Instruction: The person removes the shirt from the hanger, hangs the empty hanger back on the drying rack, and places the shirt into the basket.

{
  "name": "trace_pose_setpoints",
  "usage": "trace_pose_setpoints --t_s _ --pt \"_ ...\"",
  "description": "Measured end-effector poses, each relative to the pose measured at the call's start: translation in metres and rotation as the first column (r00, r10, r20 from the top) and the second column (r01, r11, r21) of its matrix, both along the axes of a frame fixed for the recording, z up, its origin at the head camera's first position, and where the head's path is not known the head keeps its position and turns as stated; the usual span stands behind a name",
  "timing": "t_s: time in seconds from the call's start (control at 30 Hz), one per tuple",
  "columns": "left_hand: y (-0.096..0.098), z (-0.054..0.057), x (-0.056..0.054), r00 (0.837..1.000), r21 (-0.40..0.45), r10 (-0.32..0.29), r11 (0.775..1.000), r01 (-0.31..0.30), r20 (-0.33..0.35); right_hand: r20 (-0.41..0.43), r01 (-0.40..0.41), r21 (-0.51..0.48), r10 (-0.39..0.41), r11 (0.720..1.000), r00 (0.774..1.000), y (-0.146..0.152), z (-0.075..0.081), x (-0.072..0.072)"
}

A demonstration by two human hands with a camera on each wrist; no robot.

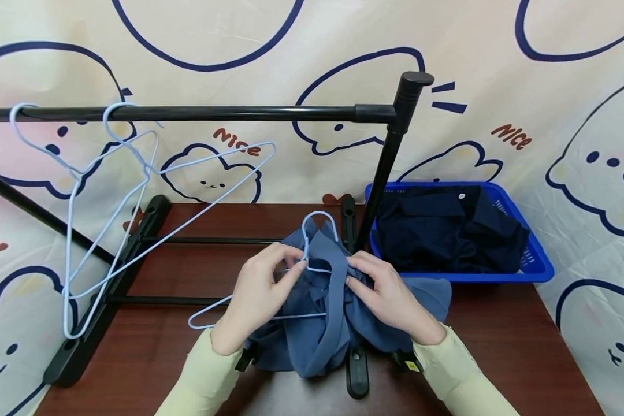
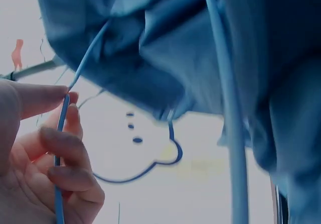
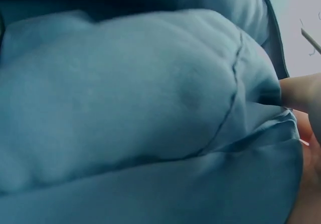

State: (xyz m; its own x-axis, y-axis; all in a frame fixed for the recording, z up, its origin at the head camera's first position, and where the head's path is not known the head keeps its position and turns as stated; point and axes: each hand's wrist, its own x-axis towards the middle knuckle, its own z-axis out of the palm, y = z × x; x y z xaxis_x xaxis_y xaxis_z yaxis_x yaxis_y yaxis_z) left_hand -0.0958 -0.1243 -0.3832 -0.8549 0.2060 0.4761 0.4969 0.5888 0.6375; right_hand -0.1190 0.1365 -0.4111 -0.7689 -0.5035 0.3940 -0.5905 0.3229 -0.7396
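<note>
A slate-blue shirt is bunched in front of me over the rack's right foot. A light-blue clothes hanger is partly inside it, with the hook standing up at the top and one end sticking out to the left. My left hand pinches the hanger's wire just below the hook; the left wrist view shows thumb and fingers on the wire. With my right hand I pinch the shirt's fabric to the right of the hook. In the right wrist view the cloth hides most of that hand.
A black rack's bar crosses above the brown table. Two light-blue hangers hang at its left. Behind, on the right, stands a blue basket with dark navy clothing. The rack's right post rises beside the basket.
</note>
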Motion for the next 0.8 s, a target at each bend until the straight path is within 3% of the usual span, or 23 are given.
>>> trace_pose_setpoints --t_s 0.37,0.8 --pt "-0.049 0.005 -0.002 0.989 0.053 0.147 0.988 -0.148 0.025 0.046 0.022 0.042 -0.024 0.999 0.999 0.010 -0.010 -0.003" --pt "-0.088 0.004 0.003 0.947 0.041 0.302 0.951 -0.307 0.108 0.115 0.079 0.068 -0.087 0.995 0.990 0.024 -0.010 -0.006"
